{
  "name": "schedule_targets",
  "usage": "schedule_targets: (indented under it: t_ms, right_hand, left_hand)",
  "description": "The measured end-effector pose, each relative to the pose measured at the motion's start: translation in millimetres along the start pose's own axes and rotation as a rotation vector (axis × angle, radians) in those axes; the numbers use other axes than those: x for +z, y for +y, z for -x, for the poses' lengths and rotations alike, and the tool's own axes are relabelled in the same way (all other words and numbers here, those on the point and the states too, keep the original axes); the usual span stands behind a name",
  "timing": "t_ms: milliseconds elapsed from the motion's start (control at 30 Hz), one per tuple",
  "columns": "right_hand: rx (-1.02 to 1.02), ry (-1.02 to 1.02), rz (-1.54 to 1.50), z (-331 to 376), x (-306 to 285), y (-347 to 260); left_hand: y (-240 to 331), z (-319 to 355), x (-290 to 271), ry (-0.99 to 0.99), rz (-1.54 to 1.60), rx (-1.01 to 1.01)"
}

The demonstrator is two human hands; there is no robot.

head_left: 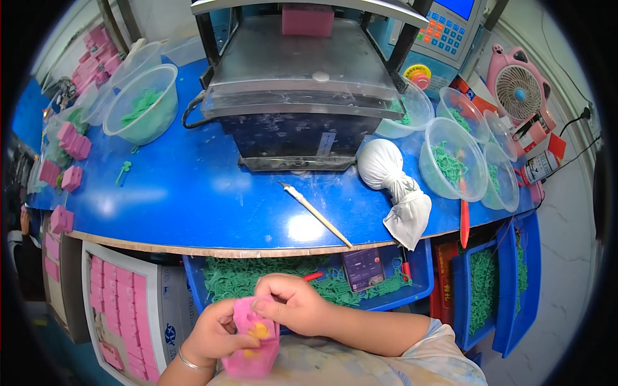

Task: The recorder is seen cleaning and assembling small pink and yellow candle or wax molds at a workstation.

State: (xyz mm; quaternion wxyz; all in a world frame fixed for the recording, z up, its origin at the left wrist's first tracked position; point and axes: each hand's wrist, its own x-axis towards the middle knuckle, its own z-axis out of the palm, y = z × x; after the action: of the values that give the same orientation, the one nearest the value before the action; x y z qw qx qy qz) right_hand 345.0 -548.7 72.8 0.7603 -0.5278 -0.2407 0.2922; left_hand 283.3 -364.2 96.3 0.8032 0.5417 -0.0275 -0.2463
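Observation:
Both hands are closed on a pink, rubbery mould-like piece [252,365] with yellow spots on its inner face, held low in front of me. My left hand [211,331] grips its left side, thumb laid across the middle. My right hand [297,303] pinches the upper edge between thumb and fingers. Directly beyond the hands is a blue tray [418,293] of tangled green strips [244,273]. A phone-like screen [364,270] rests in that tray, near a red-handled tool [405,269].
A machine with a dark platen [296,71] stands on the blue table [161,212]. Nearer are a brush [318,217] and a tied white cloth bag [389,174]. Clear bowls [454,157] hold green pieces. Pink blocks [122,309] fill a box at left; a pink fan [518,87] stands right.

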Motion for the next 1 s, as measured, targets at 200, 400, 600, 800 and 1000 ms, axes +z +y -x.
schedule_targets:
  t_ms: [200,400,600,800,1000]
  right_hand:
    - [-0.280,0.124,0.740,0.8,7.3,-16.4]
    - [-0.041,0.064,0.483,6.6,11.6,-24.3]
    - [0.052,-0.061,0.689,19.5,2.7,-16.6]
    - [-0.204,0.019,0.791,25.0,1.5,-14.8]
    - [-0.093,0.119,0.808,34.6,-13.8,-17.5]
  left_hand:
    - [-7.7,-4.4,4.0,0.326,-0.496,0.421]
    - [-1.7,-6.3,11.2,0.420,-0.676,0.520]
    - [12.2,-22.0,8.9,0.138,-0.957,0.533]
    - [-5.7,-29.6,-2.2,0.023,-0.108,0.192]
    - [-2.9,-33.3,20.2,0.141,-0.107,0.152]
